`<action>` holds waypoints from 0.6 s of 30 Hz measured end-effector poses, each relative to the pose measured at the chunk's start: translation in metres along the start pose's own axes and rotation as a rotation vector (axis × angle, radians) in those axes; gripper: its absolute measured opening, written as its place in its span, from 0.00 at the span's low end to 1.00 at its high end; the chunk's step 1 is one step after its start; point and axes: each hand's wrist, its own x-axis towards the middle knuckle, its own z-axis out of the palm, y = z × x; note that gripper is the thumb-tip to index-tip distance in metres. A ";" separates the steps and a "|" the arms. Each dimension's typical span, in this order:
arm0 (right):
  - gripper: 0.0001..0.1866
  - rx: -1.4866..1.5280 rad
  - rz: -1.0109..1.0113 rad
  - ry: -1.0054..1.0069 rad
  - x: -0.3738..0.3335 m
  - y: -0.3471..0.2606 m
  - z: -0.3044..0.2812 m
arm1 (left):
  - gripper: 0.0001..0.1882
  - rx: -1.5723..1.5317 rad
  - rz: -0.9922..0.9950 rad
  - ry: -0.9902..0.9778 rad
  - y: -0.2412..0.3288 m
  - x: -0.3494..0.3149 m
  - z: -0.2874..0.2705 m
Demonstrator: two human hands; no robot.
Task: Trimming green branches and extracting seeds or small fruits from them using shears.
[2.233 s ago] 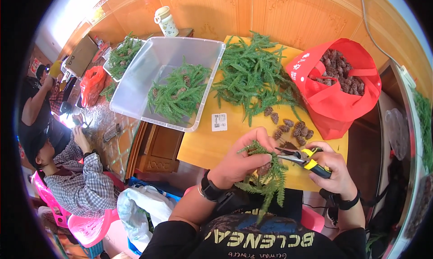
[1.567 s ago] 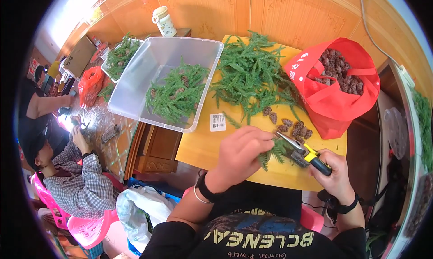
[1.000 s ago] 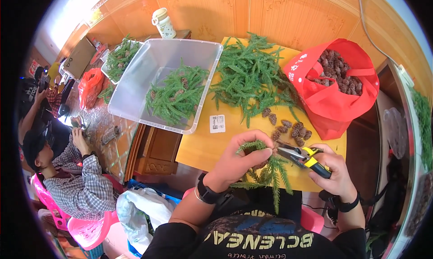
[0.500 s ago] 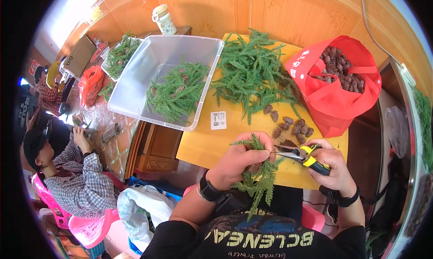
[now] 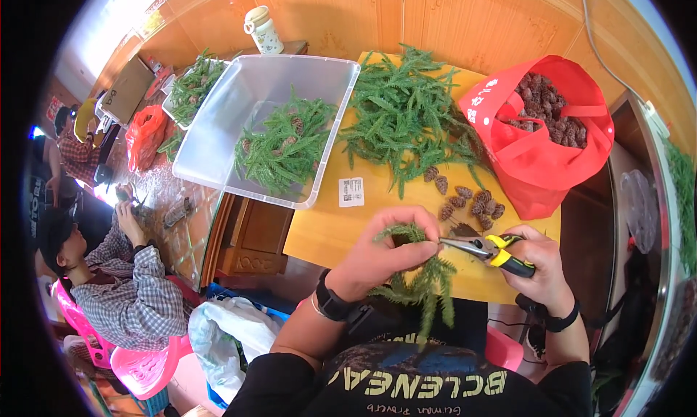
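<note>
While our left hand [image 5: 396,256] pinches green needled sprig [image 5: 430,279] over near edge of yellow rectangular table [image 5: 317,237], seemingly to keep sprig steady, our right hand [image 5: 539,266] grips yellow-and-black metal pliers [image 5: 499,256], tips just beside left hand; loose brown scaly cones [image 5: 481,205] lie on table, probably for easy reach.

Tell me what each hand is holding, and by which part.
The left hand pinches a green sprig near its top, between thumb and fingers; the exact contact is hidden. The right hand grips pliers by their yellow-and-black handles.
</note>
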 end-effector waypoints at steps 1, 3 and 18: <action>0.08 0.000 0.001 0.001 -0.001 -0.002 0.001 | 0.07 0.145 0.127 0.050 0.001 0.002 0.000; 0.07 0.004 0.060 0.022 -0.001 -0.009 0.001 | 0.06 0.521 0.407 0.106 0.001 0.005 -0.003; 0.05 0.151 0.085 -0.082 -0.003 -0.009 -0.001 | 0.03 0.013 -0.034 0.090 0.000 -0.004 0.003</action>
